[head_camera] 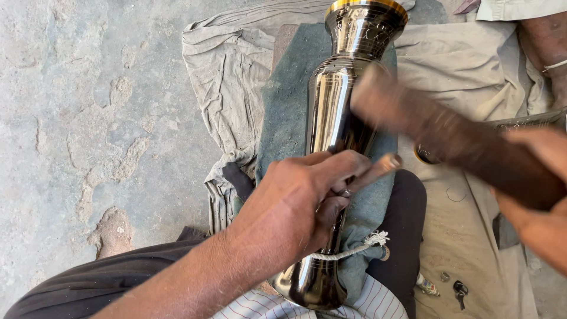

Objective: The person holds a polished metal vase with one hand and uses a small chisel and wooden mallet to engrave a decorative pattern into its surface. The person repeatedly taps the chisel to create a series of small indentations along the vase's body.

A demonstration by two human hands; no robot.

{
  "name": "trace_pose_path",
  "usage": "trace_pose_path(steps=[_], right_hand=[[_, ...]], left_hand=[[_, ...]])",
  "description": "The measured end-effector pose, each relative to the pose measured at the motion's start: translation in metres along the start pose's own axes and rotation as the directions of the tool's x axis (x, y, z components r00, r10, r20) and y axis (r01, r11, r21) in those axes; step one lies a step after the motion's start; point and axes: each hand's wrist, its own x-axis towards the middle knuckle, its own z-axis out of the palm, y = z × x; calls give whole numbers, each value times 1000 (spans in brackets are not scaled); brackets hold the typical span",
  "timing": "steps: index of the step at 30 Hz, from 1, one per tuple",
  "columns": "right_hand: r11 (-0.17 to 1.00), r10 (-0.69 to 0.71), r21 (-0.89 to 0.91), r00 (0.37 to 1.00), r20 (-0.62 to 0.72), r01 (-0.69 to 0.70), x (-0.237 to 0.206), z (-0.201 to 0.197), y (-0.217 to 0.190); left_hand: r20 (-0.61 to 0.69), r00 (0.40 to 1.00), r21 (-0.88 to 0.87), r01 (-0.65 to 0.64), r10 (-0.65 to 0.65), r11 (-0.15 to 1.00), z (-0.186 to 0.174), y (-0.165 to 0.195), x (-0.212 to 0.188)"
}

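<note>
Hands first: our left hand (301, 195) is curled shut around a thin metal punch or chisel (373, 170), with its tip pointing up and to the right, and the fist sits right on top of the shiny vase. Our right hand (540, 195) comes in from the right edge, wrapped tight around the handle end of a dark wooden mallet (437, 133). The mallet head is blurred, just beside the vase's upper body and a little above the punch tip; we can't tell if it's touching either one.

The tall polished metal vase (333, 112) lies lengthwise across our lap. Its gold-rimmed mouth is at the top of the view and its rounded base is down by our striped shirt (378, 304). There's fine engraved patterning on the flared neck. It rests on a dark green cloth (289, 100), which lies over a bigger pale crumpled cloth (230, 77) spread on the rough concrete floor (88, 118).

White cord (360, 248) loops around the vase near its base. Down at the lower right, a couple of small bits lie on the pale cloth, too small to make out. Top right, someone else's arm (546, 41) pokes in.
</note>
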Motion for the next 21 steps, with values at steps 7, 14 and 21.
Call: trace_pose_path(steps=[7,14,21], right_hand=[[919,-393,14,915,87,393,36,-48,-62],[950,-309,-24,948,71,311,13,-26,-35],[987,-111,112,993,-41,114,-30,8,15]], left_hand=[[-300,937,-155,136,-178,979,22,5,-17],[-277,942,-143,154,-189,978,23,8,-17],[-76,992,-14,97,-98,995,11,7,-10]])
